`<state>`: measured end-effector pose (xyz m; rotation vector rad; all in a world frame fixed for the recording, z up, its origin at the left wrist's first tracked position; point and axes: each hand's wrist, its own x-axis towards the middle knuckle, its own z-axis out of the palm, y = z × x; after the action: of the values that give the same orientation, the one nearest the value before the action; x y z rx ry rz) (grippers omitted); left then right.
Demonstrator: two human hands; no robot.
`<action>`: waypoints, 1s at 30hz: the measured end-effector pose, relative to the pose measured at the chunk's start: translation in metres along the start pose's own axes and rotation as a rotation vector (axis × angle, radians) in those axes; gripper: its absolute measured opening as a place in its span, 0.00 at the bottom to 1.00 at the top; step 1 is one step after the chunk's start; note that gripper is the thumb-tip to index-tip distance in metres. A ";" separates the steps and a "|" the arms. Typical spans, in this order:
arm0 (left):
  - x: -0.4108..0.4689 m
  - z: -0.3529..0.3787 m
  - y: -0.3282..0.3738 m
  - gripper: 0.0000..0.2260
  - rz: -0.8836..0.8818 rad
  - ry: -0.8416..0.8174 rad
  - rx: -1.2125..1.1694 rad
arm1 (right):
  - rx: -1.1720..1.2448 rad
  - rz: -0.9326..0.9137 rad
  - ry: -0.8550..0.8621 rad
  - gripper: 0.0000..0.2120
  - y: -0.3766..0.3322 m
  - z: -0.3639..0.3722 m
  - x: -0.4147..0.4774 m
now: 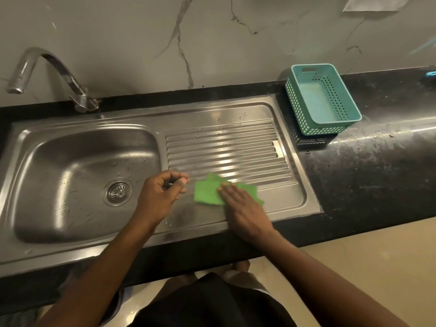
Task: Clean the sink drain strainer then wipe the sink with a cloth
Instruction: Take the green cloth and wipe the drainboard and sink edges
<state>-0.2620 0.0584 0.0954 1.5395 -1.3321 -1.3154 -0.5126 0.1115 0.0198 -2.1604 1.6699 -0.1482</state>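
A steel sink [35, 147] has a round drain strainer [118, 191] seated in the bottom of its basin. To the right lies the ribbed drainboard [226, 149]. A green cloth [207, 193] lies flat on the drainboard's front part. My right hand [243, 208] presses flat on the cloth's right half, fingers stretched out. My left hand [162, 192] hovers at the basin's right rim, just left of the cloth, with fingers curled and thumb against them; I cannot see anything in it.
A curved chrome tap [47, 72] stands at the back left. A teal plastic basket [323, 97] sits stacked on a black basket on the dark counter [377, 161] to the right. Water drops dot the basin and drainboard. A marble wall rises behind.
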 end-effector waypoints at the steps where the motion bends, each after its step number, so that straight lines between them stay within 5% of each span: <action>1: 0.000 0.001 0.000 0.08 0.009 -0.010 0.001 | -0.009 0.059 0.030 0.27 0.017 -0.009 -0.007; 8: -0.005 0.003 -0.003 0.08 0.020 -0.038 -0.002 | -0.008 0.399 0.124 0.24 0.080 -0.042 -0.027; 14: -0.013 -0.005 -0.013 0.06 -0.012 -0.036 -0.008 | 0.048 0.650 0.137 0.29 0.024 -0.010 0.007; 23: -0.009 -0.009 0.000 0.07 0.014 -0.007 -0.020 | -0.014 -0.115 -0.233 0.31 -0.173 0.062 0.053; 30: -0.004 -0.009 0.003 0.07 0.030 -0.002 -0.061 | 0.005 -0.352 -0.244 0.26 -0.116 0.048 0.021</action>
<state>-0.2537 0.0606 0.1013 1.4716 -1.2991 -1.3269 -0.3869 0.1272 0.0166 -2.3440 1.1486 0.0138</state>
